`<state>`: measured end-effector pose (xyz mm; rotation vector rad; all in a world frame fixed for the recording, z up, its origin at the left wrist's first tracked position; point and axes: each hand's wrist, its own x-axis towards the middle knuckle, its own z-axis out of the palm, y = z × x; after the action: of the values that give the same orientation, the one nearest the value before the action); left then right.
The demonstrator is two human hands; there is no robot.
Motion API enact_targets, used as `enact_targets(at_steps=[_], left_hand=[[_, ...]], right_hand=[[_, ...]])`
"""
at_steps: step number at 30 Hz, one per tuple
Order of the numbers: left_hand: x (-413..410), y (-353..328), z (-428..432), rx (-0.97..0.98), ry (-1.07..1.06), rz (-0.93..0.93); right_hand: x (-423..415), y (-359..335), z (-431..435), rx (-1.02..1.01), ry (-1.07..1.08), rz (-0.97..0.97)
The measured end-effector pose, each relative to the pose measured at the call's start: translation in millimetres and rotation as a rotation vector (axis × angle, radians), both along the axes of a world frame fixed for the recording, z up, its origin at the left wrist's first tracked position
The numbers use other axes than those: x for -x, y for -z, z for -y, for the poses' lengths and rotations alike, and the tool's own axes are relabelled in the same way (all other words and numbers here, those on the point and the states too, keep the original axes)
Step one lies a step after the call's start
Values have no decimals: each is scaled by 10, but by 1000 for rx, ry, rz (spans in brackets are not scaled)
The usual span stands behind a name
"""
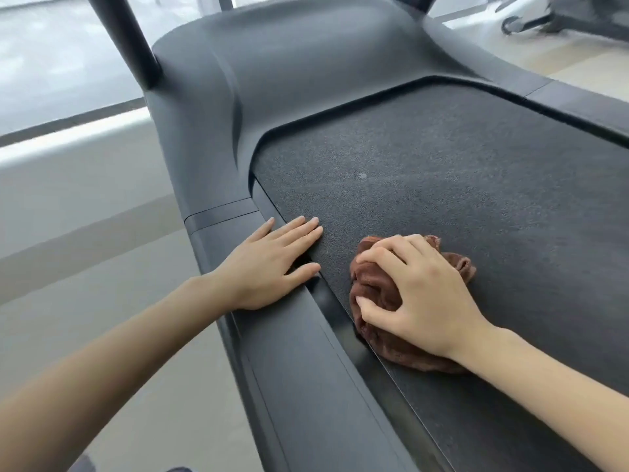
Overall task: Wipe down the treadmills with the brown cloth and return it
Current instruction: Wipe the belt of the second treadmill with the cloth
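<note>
Brown and crumpled, the terry cloth (374,287) lies bunched on the near left part of the dark, grainy rubber treadmill belt (442,172), close against the belt's left edge. The right hand (422,294) sits on top of it, fingers and thumb curled into the folds, gripping it against the belt. Just to the left, the left hand (269,264) lies flat with straight fingers, palm on the matte dark grey plastic side rail (306,386), fingertips reaching the belt's edge; it holds nothing. A small pale speck (362,175) marks the belt farther ahead. Beyond, the belt runs under the moulded grey motor cover (289,80), and a black upright post (126,39) rises at its left. Pale grey floor (85,233) spreads leftward to a bright window (51,63); another machine's base (561,18) shows blurred at top right.
</note>
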<state>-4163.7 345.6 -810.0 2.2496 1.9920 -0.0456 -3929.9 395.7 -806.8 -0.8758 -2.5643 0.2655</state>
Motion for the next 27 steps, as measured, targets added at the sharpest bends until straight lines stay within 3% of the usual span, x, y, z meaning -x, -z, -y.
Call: enact_targets(at_steps=[9, 15, 20, 27], left_hand=[[880, -27, -727, 6, 35, 27], [1129, 16, -1058, -74, 59, 36], [1132, 79, -1072, -119, 68, 36], [1138, 100, -1075, -93, 102, -38]], right_hand=[[786, 37, -1150, 30, 235, 17], [701, 66, -1790, 12, 746, 8], [724, 72, -1609, 61, 827, 82], [779, -27, -596, 83, 775, 64]])
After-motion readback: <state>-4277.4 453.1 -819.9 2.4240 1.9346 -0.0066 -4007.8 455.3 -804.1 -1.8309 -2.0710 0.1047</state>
